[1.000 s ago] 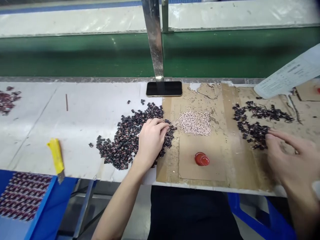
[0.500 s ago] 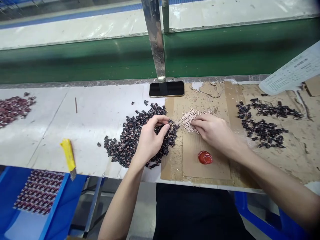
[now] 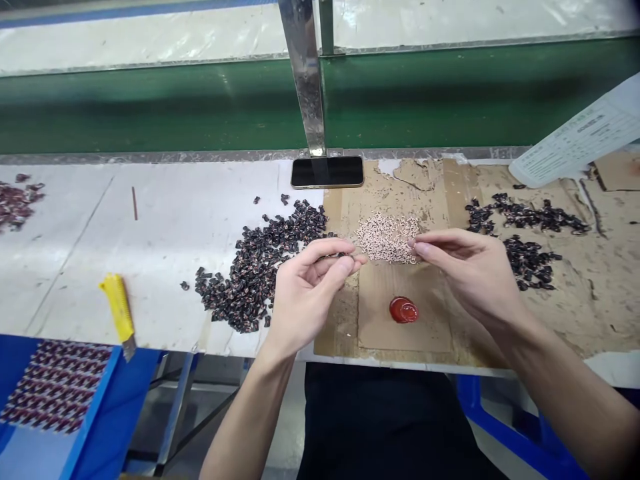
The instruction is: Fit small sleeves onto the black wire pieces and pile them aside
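Left grip (image 3: 307, 287): dark piece (image 3: 343, 255) | blue tray (image 3: 92, 409): maroon pieces (image 3: 55, 387) in rows

This looks like a factory workshop, at a place for handwork on small parts. The long surface (image 3: 165, 253), partly covered with worn, stained cardboard (image 3: 575, 320), carries loose heaps of tiny look-alike items: black pieces (image 3: 255, 267), pale pieces (image 3: 385, 233) and reddish pieces (image 3: 17, 203). A yellow box cutter (image 3: 119, 303) lies near the front edge. Below, a blue tray (image 3: 100, 393) holds more parts in neat rows. Behind, a metal post (image 3: 307, 80) stands before a long green strip (image 3: 150, 110).
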Available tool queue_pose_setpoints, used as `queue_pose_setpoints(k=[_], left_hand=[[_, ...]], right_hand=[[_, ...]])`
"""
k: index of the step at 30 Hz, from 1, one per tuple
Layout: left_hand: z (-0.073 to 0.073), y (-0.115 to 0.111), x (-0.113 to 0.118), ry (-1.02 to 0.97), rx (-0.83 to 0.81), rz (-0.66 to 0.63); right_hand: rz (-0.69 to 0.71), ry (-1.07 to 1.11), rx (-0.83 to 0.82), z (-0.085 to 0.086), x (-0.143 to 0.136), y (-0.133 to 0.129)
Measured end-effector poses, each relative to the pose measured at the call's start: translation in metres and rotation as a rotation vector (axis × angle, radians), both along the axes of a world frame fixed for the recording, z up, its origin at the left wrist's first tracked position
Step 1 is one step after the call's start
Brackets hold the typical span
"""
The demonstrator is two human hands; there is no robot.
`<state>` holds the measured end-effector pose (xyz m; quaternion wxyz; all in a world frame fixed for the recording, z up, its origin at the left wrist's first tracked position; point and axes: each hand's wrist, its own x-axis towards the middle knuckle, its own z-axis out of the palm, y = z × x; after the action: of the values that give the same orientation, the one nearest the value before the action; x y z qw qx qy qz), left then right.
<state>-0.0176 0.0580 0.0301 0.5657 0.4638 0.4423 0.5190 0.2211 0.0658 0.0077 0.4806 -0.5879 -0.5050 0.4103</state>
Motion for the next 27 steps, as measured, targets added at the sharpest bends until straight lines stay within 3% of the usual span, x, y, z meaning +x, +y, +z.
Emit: queue_pose_setpoints(k=[3, 5, 8, 12, 15, 18, 22, 27], left_hand=[[0.004, -0.01, 0.018, 0.086, 0.09, 0.05], [0.003, -0.016, 0.03, 0.223, 0.309, 0.096], [-0.003, -0.022, 0.043, 0.418, 0.649, 0.109], [-0.013, -0.024, 0.046, 0.551, 0.808, 0.102], [-0.015, -0.024, 0.044, 0.616, 0.851, 0.105], [-0.015, -0.025, 0.043, 0.608, 0.788, 0.091], [-0.013, -0.028, 0.043, 0.49, 0.637, 0.066], [-0.012, -0.036, 0.039, 0.471, 0.587, 0.047]], right_hand=[[0.024, 0.407, -0.186, 0.007, -0.005, -0.02], [0.065, 0.534, -0.22, 0.011, -0.012, -0.029], [0.092, 0.608, -0.203, 0.015, -0.02, -0.038], [0.072, 0.571, -0.15, 0.014, -0.024, -0.044], [0.031, 0.392, -0.049, 0.013, -0.023, -0.05], [-0.01, 0.201, 0.038, 0.013, -0.024, -0.056], [0.07, 0.222, 0.056, 0.015, -0.024, -0.059], [0.173, 0.196, 0.049, 0.017, -0.021, -0.058]])
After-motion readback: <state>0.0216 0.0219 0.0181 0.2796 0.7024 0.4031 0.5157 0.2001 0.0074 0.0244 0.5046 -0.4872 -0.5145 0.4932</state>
